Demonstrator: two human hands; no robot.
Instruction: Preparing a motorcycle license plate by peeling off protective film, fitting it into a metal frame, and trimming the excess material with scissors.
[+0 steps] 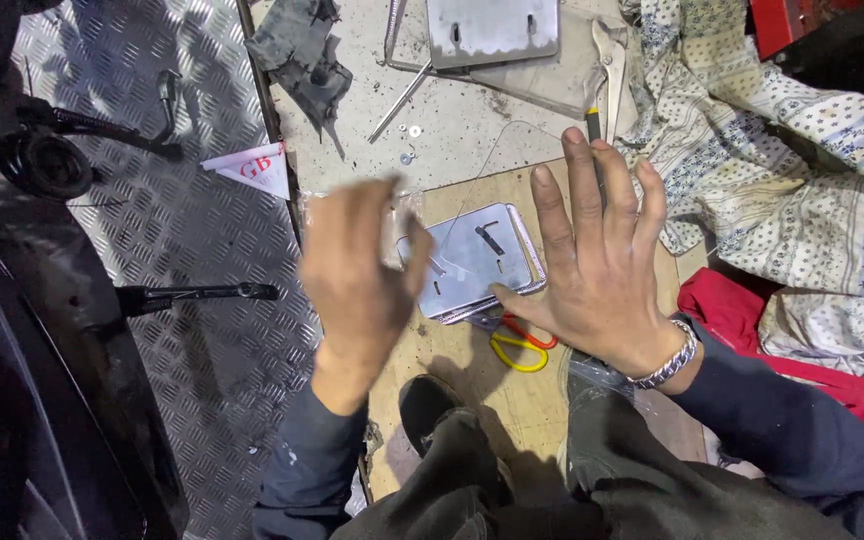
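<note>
While both hands hover: nothing is gripped.
Left hand: blurred, loosely open, empty, above the plate's left edge.
Right hand: fingers spread, empty, thumb near the plate.
Plate: flat on the board, pliers just beside.

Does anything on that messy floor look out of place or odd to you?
Small things lie loose: two washers on bare concrete beside a rod, and yellow-handled scissors half hidden under the metal plate. A patterned cloth is crumpled at the right. Both hands hover open, holding nothing.
</note>
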